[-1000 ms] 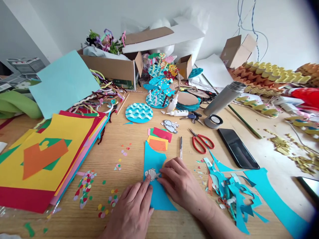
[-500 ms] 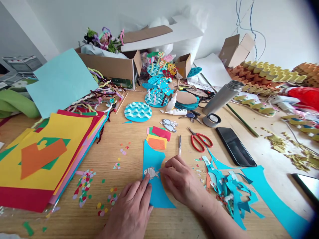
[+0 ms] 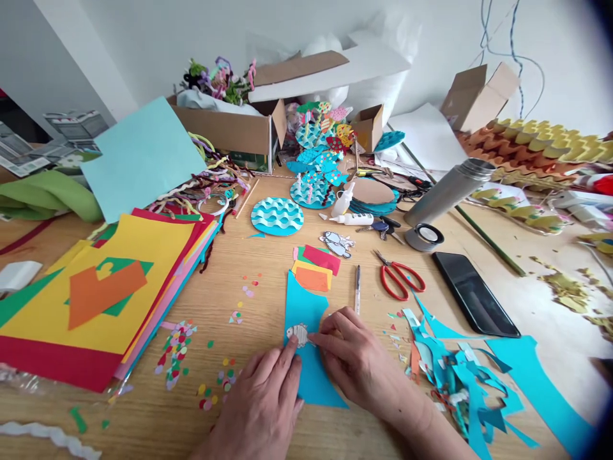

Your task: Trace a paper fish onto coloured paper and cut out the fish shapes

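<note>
A small cut-out paper fish (image 3: 299,334) with striped markings lies on a sheet of blue paper (image 3: 316,380) in front of me. My left hand (image 3: 271,390) rests flat, its fingers stretched out and a fingertip pressing the fish's lower edge. At the tail end, my right hand (image 3: 352,354) has its fingers curled together, with the index fingertip on the tail; the thumb is mostly hidden. Just beyond my right hand lies a pen (image 3: 357,291). Small orange, yellow, red and green paper pieces (image 3: 311,279) touch the blue sheet's top edge.
Red-handled scissors (image 3: 401,280), a phone (image 3: 474,294) and blue paper scraps (image 3: 460,377) lie to the right. Coloured sheets (image 3: 158,236) are stacked at left, near paper dots (image 3: 177,348). Farther back are glue bottles (image 3: 353,219), a wavy blue disc (image 3: 278,216) and a steel flask (image 3: 447,191).
The view has swung left, so everything sits farther right in the picture. My right index finger now reaches straighter onto the fish's tail. My left hand stays pressed on the fish.
</note>
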`<state>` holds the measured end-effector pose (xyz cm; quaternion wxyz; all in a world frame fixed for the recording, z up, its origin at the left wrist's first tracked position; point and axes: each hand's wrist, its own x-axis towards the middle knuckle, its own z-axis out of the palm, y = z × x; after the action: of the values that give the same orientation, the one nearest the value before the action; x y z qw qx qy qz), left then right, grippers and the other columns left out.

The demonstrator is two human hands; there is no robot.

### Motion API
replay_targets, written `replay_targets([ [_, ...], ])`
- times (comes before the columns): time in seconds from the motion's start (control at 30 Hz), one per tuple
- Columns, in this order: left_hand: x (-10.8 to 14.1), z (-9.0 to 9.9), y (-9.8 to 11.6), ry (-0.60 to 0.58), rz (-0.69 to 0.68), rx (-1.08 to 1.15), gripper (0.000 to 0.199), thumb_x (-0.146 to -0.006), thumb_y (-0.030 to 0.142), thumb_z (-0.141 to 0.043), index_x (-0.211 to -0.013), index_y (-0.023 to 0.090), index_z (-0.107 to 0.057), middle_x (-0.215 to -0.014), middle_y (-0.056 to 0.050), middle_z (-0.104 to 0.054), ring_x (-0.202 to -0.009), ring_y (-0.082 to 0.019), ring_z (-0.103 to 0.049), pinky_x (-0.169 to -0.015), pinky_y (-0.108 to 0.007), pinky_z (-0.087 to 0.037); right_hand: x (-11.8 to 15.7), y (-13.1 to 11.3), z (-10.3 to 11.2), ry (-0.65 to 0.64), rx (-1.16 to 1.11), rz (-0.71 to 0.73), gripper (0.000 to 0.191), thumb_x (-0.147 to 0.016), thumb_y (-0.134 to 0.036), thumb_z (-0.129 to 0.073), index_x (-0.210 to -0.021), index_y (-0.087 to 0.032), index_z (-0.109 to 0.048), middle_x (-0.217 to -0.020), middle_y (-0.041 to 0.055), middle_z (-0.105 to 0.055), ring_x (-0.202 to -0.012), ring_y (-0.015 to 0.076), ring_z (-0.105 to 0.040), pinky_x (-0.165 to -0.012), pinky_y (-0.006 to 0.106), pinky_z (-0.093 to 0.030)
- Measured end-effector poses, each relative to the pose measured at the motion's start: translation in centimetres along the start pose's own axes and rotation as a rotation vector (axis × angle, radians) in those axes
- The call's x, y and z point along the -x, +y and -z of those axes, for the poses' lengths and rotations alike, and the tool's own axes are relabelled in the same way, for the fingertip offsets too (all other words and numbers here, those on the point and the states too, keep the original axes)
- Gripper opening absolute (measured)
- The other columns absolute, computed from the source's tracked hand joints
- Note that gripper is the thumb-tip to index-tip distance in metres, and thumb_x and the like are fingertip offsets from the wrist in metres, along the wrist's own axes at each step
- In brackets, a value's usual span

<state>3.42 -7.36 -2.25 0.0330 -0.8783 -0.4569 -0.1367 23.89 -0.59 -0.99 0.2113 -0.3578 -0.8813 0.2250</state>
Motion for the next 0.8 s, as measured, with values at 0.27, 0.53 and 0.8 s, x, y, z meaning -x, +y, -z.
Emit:
replay_targets([
  [0.27,0.07,-0.14,0.10,0.011,0.006,-0.008,0.035,-0.091,0.030,-0.046,-0.120,0.013,-0.057,-0.129,-0.010,-0.059,-0.106,-0.021,-0.055,-0.088,-0.033,-0.042,-0.01,0.02,-0.01,0.005,0.011,0.004,0.034,-0.085,-0.006,-0.048,-0.110,-0.023,-0.065,-0.091,0.0087,-0.056,-0.085,0.0216,-0.050,-0.072,0.038,-0.048],
  [0.53,0.16,-0.22,-0.01,0.025,-0.001,-0.011,0.039,-0.091,0.031,-0.047,-0.124,0.012,-0.054,-0.131,-0.011,-0.057,-0.107,-0.021,-0.054,-0.091,-0.032,-0.039,0.00,-0.02,-0.10,-0.003,0.023,-0.001,0.036,-0.083,-0.004,-0.049,-0.109,-0.023,-0.065,-0.091,0.0086,-0.055,-0.086,0.0221,-0.050,-0.073,0.038,-0.048],
  [0.8,0.11,-0.21,0.13,0.018,0.017,-0.020,0.043,-0.091,0.031,-0.047,-0.129,0.013,-0.052,-0.131,-0.010,-0.057,-0.102,-0.020,-0.055,-0.088,-0.033,-0.039,0.00,0.00,0.21,0.049,0.037,0.002,0.030,-0.085,-0.007,-0.050,-0.106,-0.022,-0.065,-0.092,0.0088,-0.057,-0.085,0.0214,-0.052,-0.072,0.036,-0.049],
])
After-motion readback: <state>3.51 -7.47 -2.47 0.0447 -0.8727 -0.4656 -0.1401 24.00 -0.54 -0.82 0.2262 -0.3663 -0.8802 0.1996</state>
